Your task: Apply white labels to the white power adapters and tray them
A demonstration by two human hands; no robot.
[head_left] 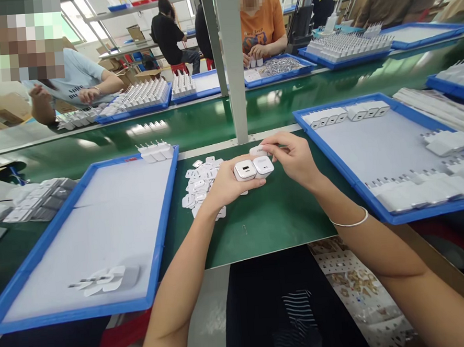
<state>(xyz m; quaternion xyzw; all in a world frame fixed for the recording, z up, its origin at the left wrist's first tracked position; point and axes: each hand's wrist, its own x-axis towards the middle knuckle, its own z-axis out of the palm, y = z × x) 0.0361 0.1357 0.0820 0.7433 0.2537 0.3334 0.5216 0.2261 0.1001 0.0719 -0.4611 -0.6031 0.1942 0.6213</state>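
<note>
Both hands (pixel 263 171) hold white chargers (pixel 253 168) above the green table (pixel 274 218).

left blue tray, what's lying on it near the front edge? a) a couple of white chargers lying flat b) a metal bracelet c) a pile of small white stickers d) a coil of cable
a, since the left blue tray carries a couple of white chargers lying flat near its front edge, while the small white stickers sit off it on the green mat.

Left hand (pixel 225 187) curled in a grip, right hand (pixel 294 156) pinching beside it, both forearms outstretched
</note>
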